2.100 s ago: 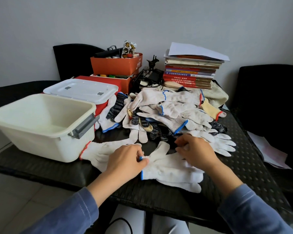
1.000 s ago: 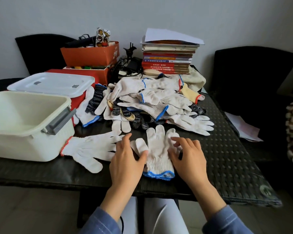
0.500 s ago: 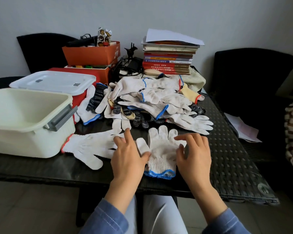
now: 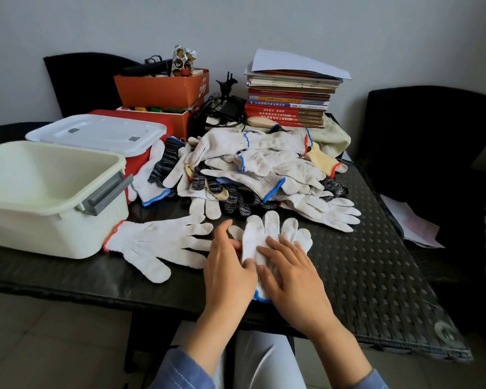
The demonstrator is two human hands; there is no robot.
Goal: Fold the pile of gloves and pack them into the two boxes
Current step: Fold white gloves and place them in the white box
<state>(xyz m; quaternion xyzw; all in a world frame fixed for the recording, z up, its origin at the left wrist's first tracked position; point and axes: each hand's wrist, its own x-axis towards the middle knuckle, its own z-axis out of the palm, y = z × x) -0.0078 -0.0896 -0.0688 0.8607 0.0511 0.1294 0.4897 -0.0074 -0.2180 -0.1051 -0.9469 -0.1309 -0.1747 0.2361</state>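
Right hand [image 4: 289, 276], spread flat, must pin the glove [image 4: 267, 228] while the loosely spread left hand [image 4: 227, 273] folds its 9 o'clock edge straight.

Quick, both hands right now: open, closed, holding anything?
Left hand: open, slightly blurred, fingers touching the left edge of the blue-cuffed glove.
Right hand: open, pressing flat on that glove.

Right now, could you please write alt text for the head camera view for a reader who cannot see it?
A person's left hand and right hand press a white blue-cuffed glove flat at the near edge of a dark woven table. Behind it lies a pile of gloves; at left stand an open cream box and a lidded red box.
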